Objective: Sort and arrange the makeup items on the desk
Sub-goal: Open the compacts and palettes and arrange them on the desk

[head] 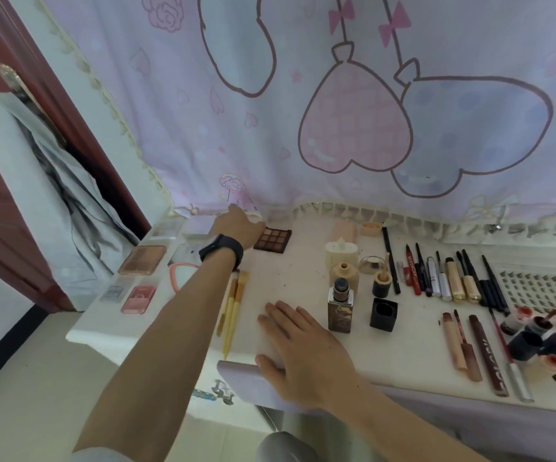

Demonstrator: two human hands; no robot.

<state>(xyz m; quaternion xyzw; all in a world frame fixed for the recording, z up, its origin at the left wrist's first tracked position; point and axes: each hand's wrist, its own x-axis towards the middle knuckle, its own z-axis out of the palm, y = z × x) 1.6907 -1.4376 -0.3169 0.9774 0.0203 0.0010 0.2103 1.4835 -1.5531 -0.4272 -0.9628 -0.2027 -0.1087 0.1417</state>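
My left hand (236, 225), with a black band on the wrist, reaches to the back left of the white desk (403, 348). It lies between a lilac flat case (198, 225) and a brown eyeshadow palette (272, 240), its thumb against the palette's left corner. The fingers are hidden behind the back of the hand. My right hand (300, 348) lies flat on the desk near the front edge, thumb on a lilac flat case (243, 378). Yellow brushes (231, 308) lie between my arms.
A peach palette (141, 265), a pink compact (138, 299) and a grey compact (113, 292) line the left edge. Bottles (340, 305) and a black cap (383, 313) stand mid-desk. Pencils and mascaras (436, 278), a lash tray (543, 285), lip tubes (470, 348) and small pots (543, 341) fill the right. A curtain hangs behind.
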